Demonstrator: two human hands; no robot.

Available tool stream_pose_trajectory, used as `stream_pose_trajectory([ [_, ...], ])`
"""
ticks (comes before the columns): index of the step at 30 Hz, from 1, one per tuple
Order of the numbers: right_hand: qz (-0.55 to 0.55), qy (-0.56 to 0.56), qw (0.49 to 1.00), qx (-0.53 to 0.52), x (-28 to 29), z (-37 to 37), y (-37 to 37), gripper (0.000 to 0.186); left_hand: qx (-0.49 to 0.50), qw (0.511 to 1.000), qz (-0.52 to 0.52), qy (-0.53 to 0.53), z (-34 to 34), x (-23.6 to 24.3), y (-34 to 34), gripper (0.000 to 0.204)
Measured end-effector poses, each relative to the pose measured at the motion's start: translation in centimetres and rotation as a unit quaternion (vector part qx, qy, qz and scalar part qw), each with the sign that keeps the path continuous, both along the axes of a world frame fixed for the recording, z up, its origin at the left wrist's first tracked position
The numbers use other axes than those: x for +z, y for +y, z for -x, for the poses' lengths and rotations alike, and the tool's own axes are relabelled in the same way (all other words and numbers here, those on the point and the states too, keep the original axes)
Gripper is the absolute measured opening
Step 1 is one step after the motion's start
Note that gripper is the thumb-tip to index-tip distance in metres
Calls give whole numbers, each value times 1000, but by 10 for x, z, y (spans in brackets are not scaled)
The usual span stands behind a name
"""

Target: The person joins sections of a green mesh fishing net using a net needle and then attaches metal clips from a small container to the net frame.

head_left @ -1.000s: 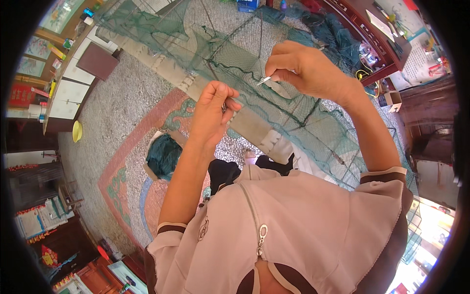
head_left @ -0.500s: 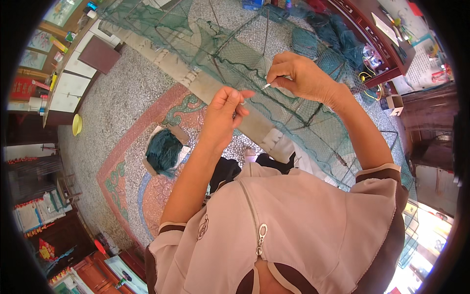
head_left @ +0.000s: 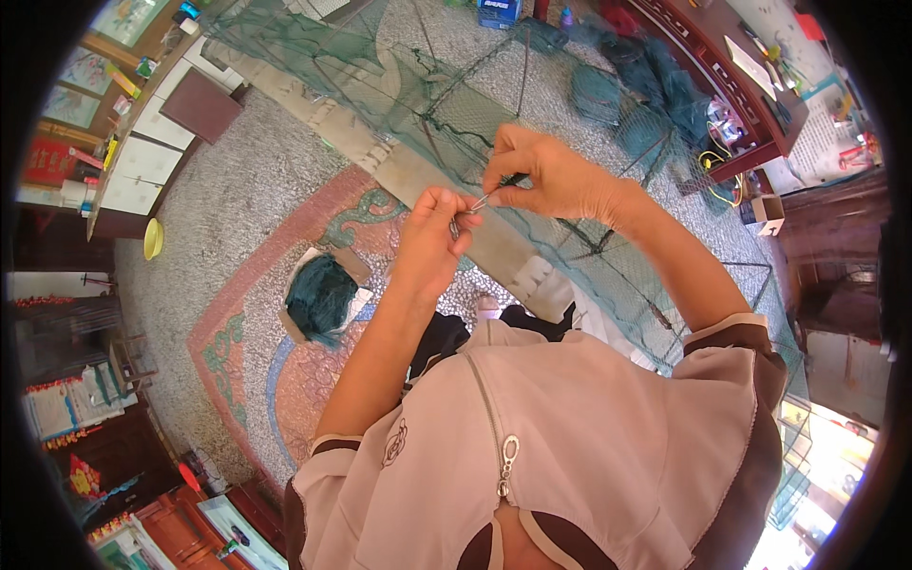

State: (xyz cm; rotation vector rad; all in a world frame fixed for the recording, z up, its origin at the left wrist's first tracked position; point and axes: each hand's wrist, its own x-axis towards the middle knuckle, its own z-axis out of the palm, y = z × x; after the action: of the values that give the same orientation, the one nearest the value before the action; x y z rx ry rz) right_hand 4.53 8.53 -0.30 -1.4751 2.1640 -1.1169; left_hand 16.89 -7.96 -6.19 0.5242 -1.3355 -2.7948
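My right hand (head_left: 560, 176) pinches a small silvery pointed tool (head_left: 481, 202) with a dark part by the fingers; its exact kind is too small to tell. The tool's tip meets the fingertips of my left hand (head_left: 426, 242), which are closed in a pinch. What the left fingers hold, perhaps a thread, I cannot make out. Beneath and beyond both hands stretches a long green mesh net (head_left: 465, 109) on dark rod frames, like a folding fish trap.
Left of my left arm, an open carton holds a bundle of dark green netting (head_left: 321, 294). More dark netting (head_left: 655, 90) heaps up near a reddish wooden cabinet (head_left: 727, 81) at far right. A small cardboard box (head_left: 763, 217) and a yellow basin (head_left: 153, 238) stand on the floor.
My right hand has moved left and slightly down, bringing the silvery tool to my left fingertips. The left hand's fingers have drawn in; its position is nearly the same.
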Motion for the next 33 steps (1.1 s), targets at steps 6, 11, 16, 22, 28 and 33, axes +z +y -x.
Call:
stream_pose_trajectory([
  [6, 125, 103, 987, 17, 17, -22, -14, 10, 5, 984, 172, 52, 0, 16, 14, 10],
  [11, 352, -266, 897, 35, 91, -53, -26, 15, 5, 880, 448, 160, 9, 44, 35, 20],
  [16, 476, -154, 865, -52, 138, -26, 7, 8, -6, 808, 551, 208, 11, 51, 41, 11],
  [22, 526, -72, 831, -169, 151, 2, 89, 11, -10, 803, 551, 226, 29, 59, 29, 7],
  [28, 503, -8, 819, -277, 143, 18, 166, 15, -95, 862, 457, 197, 45, 71, 10, 12],
  [33, 449, 50, 815, -364, 135, 13, 217, 18, -170, 839, 472, 212, 64, 75, -3, 16],
])
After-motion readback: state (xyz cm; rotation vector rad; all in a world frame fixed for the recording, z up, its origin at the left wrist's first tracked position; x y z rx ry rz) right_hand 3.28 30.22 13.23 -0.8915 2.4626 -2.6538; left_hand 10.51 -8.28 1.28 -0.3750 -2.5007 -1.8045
